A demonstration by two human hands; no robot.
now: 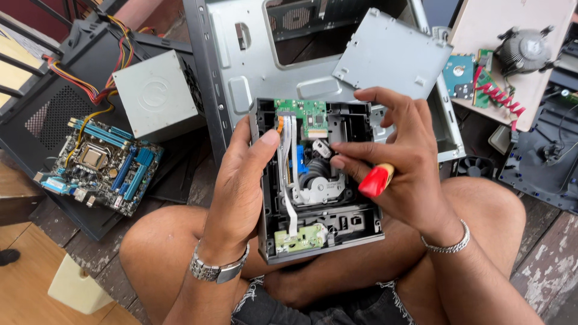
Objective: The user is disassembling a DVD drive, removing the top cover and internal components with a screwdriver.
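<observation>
Opened optical drive (319,180): rests on the person's lap at the centre of the view, cover off, long axis running from 12 to 6 o'clock; the green circuit board (303,112) sits at its 12 o'clock end and a smaller pale green board (299,238) at its 6 o'clock end.
Left hand (241,180): closed round the drive's 9 o'clock edge, thumb laid over the rim beside the white ribbon cable (288,174), steadying the case.
Right hand (394,156): comes in from 3 o'clock, fingers partly curled; the red screwdriver handle (376,180) is tucked in the palm, while thumb and forefinger pinch at a small pale part near the drive's middle. Whether that part is actually gripped cannot be told.
Key relation: the inner mechanism lies at 9 o'clock from the right fingertips and touching them; the right hand is nearer the works, the left only holds the shell.
Surroundings: a grey metal computer case (241,66) lies at 12 o'clock, with a loose metal cover plate (391,54) on it; a blue motherboard (99,165) and a grey power supply (158,93) lie at 9 to 10 o'clock; a hard disk (460,72) and a cooler fan (522,49) at 2 o'clock.
Floor (545,271): worn wooden boards.
</observation>
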